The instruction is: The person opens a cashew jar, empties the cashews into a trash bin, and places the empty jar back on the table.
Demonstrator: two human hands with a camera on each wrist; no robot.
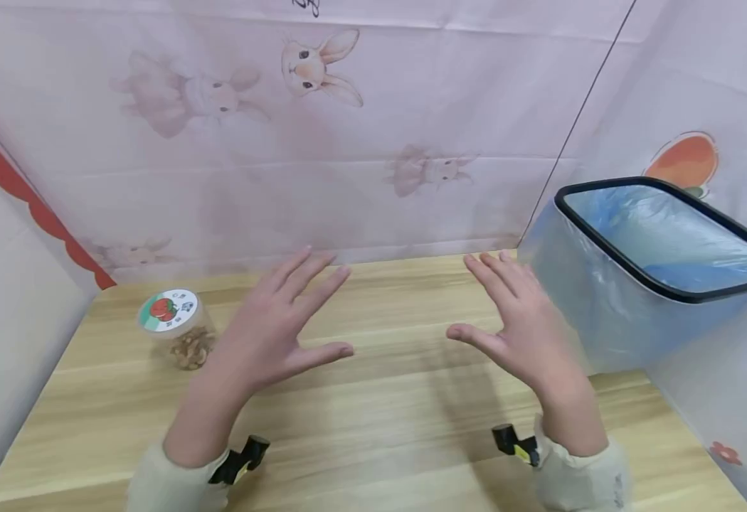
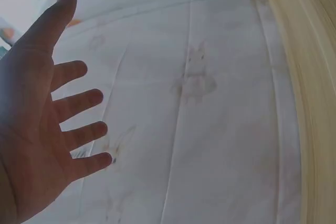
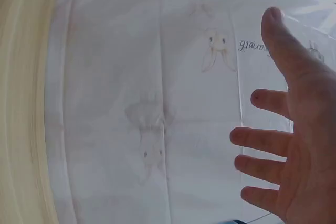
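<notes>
My left hand [image 1: 265, 331] hovers over the wooden table, fingers spread and thumb held out, with nothing in it. Just left of it stands a clear plastic jar [image 1: 184, 331] with a tomato picture on its white and green lid; brown pieces that look like nuts fill its lower part. On the other side, my right hand [image 1: 527, 323] is also raised with fingers extended and holds nothing. In the left wrist view the left palm [image 2: 31, 114] faces inward; the right palm [image 3: 312, 140] shows likewise in the right wrist view.
A bin [image 1: 604, 306] with a black rim and a bluish plastic liner stands at the table's right side, close beyond the right hand. Light wood tabletop [image 1: 373, 419] lies beneath both hands. Behind rises a pale rabbit-print cloth wall [image 1: 361, 206].
</notes>
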